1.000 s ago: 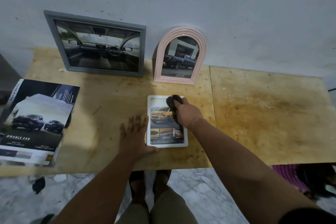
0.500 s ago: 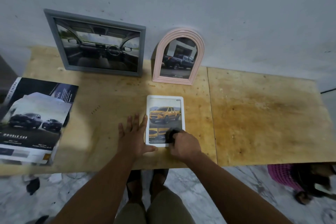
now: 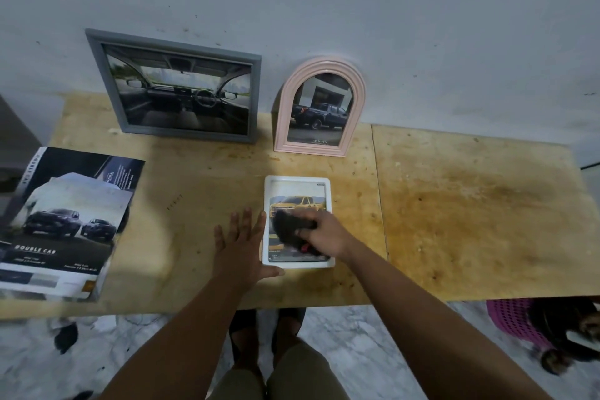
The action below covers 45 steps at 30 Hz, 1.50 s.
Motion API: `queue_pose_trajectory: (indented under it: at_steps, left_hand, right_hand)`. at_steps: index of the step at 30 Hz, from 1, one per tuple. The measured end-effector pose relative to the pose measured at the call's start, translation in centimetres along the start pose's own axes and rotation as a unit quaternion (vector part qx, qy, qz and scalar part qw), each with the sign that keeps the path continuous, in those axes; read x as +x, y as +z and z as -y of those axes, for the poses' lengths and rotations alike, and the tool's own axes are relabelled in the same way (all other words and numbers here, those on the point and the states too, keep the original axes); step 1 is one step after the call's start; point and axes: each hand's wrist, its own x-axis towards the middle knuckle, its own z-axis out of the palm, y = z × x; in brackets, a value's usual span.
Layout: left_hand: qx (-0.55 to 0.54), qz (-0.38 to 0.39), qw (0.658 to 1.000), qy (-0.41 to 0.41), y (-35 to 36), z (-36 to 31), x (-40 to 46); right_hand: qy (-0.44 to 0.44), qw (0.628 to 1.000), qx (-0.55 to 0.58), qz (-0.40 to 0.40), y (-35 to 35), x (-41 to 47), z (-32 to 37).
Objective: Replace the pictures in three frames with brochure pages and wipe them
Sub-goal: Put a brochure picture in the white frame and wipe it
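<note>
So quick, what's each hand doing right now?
Left hand: open, fingers straight, flat on the table against the white frame.
Right hand: closed on a dark cloth, on the frame's picture.

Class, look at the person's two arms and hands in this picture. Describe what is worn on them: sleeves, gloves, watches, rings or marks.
Both arms are bare from the picture's lower edge to the wrist: no sleeves show. The left hand and right hand wear no gloves. No watch, bracelet or ring is visible on either, and no markings can be made out.

Stained plywood table point(image 3: 470, 204), grey wall point(image 3: 389, 10), marble floor point(image 3: 350, 351).
</note>
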Motion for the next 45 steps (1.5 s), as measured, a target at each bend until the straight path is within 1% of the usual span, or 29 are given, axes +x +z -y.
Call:
queue_pose_trajectory:
  at_steps: [2, 4, 6, 7, 9, 10, 12, 13, 15, 17, 19, 22, 24, 26, 29, 30, 31, 32, 34, 35, 39, 41, 45]
  left_hand:
    - [-0.006, -0.002, 1.0, 0.005, 0.2, 0.1, 0.1]
    - [-0.014, -0.003, 1.0, 0.01, 0.4, 0.2, 0.1]
    - [-0.02, -0.003, 1.0, 0.011, 0.5, 0.4, 0.2]
    - [-0.019, -0.003, 1.0, 0.011, 0.5, 0.4, 0.2]
    - [-0.014, -0.002, 1.0, 0.009, 0.5, 0.4, 0.2]
    - [-0.011, 0.0, 1.0, 0.008, 0.5, 0.4, 0.1]
    - [-0.006, 0.001, 1.0, 0.006, 0.5, 0.4, 0.1]
    - [-0.007, 0.004, 1.0, 0.006, 0.4, 0.4, 0.1]
    - [-0.011, 0.01, 1.0, 0.003, 0.3, 0.3, 0.1]
    - [-0.013, 0.011, 1.0, -0.002, 0.3, 0.3, 0.1]
    - [-0.017, 0.01, 1.0, -0.003, 0.3, 0.3, 0.1]
    - [-0.02, 0.007, 1.0, 0.001, 0.3, 0.4, 0.1]
    - [-0.022, 0.007, 1.0, 0.005, 0.2, 0.4, 0.1]
    - [-0.025, 0.001, 1.0, 0.008, 0.2, 0.3, 0.0]
    - [-0.02, -0.004, 1.0, 0.011, 0.3, 0.4, 0.0]
    - [-0.019, -0.005, 1.0, 0.011, 0.4, 0.4, 0.1]
    - [-0.017, -0.007, 1.0, 0.012, 0.4, 0.4, 0.1]
    - [-0.014, -0.006, 1.0, 0.013, 0.4, 0.4, 0.1]
    - [-0.006, -0.004, 1.0, 0.011, 0.5, 0.4, 0.1]
    - [-0.004, -0.006, 1.0, 0.009, 0.6, 0.4, 0.1]
    - [0.007, -0.008, 1.0, 0.006, 0.8, 0.3, 0.2]
    - [0.002, -0.006, 1.0, 0.002, 0.8, 0.3, 0.2]
    - [-0.006, -0.022, 1.0, 0.0, 0.8, 0.4, -0.1]
  right_hand:
    - [-0.046, 0.993, -0.038, -0.1, -1.9, 1.2, 0.7]
    - [-0.082, 0.973, -0.115, -0.182, -2.6, 2.6, 1.3]
    - [-0.096, 0.947, -0.207, -0.227, -2.4, 3.8, 1.6]
    - [-0.098, 0.931, -0.265, -0.231, -2.0, 4.2, 1.6]
    - [-0.106, 0.9, -0.367, -0.213, -0.7, 4.6, 1.2]
    - [-0.114, 0.887, -0.399, -0.202, -0.1, 4.5, 0.8]
    - [-0.14, 0.87, -0.434, -0.189, 1.1, 4.1, 0.1]
    - [-0.159, 0.867, -0.435, -0.185, 1.7, 3.6, -0.3]
    - [-0.197, 0.879, -0.399, -0.17, 2.7, 2.4, -1.2]
    - [-0.209, 0.905, -0.347, -0.131, 3.5, 1.0, -2.1]
    - [-0.184, 0.93, -0.301, -0.102, 3.7, 0.0, -2.3]
    - [-0.117, 0.975, -0.176, -0.075, 2.1, 0.0, -1.0]
    - [-0.083, 0.987, -0.106, -0.089, -0.1, 0.7, 0.5]
    - [-0.081, 0.983, -0.089, -0.14, -2.1, 1.5, 1.6]
    - [-0.127, 0.953, -0.156, -0.228, -2.7, 3.0, 2.6]
    - [-0.151, 0.941, -0.187, -0.24, -2.4, 3.6, 2.6]
    - [-0.168, 0.931, -0.23, -0.228, -1.9, 4.3, 2.3]
    - [-0.176, 0.921, -0.289, -0.192, -1.3, 5.0, 1.8]
    - [-0.182, 0.887, -0.407, -0.117, 0.5, 6.0, 0.2]
    - [-0.184, 0.876, -0.433, -0.104, 1.4, 6.1, -0.6]
    - [-0.196, 0.868, -0.442, -0.11, 3.8, 5.1, -3.0]
    - [-0.194, 0.866, -0.452, -0.092, 4.5, 4.2, -3.6]
    - [-0.185, 0.881, -0.434, -0.036, 5.2, 1.7, -4.0]
